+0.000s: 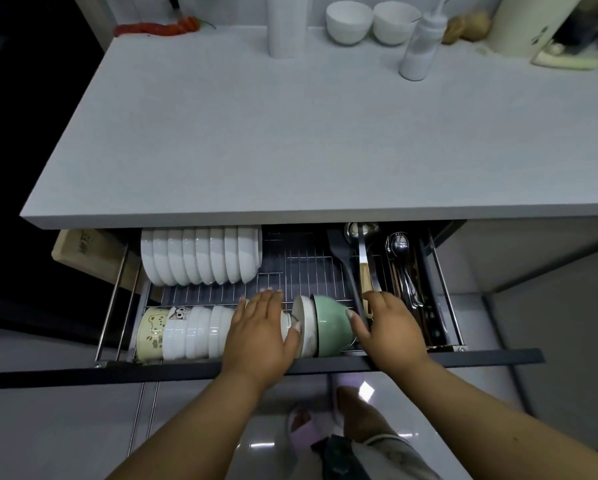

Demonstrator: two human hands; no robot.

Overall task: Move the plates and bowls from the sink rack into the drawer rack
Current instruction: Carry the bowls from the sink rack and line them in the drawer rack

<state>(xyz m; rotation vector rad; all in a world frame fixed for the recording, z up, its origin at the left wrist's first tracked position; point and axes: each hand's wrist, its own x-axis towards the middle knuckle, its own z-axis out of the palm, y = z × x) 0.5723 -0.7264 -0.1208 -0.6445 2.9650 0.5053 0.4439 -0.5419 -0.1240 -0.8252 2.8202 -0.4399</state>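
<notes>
Bowls are found standing on edge in the front row of the drawer rack (290, 268), below the worktop (256, 133). A green bowl (332, 323) is set at the right end of that row, against a white dish (306, 327) beside it. The left hand (261, 336) is laid palm down over the white bowls (200, 330) at the middle of the row, fingers (269, 299) extended and nearly straight, thumb reaching to the rim of the white dish; nothing is gripped. The right hand (389, 325) is placed just right of the green bowl, thumb touching its side, the remaining fingers relaxed and reaching toward the utensil section; no object is clasped. Both forearms are extended forward over the drawer front (117, 374). A yellow patterned bowl (150, 332) is noted at the row's left end. A back row of white bowls (200, 254) is recorded behind. A black spatula (340, 254), ladle (361, 251) and cutlery (403, 268) are held in the right compartment. Two white bowls (370, 22) and a squeeze bottle (420, 46) are seen on the worktop.
</notes>
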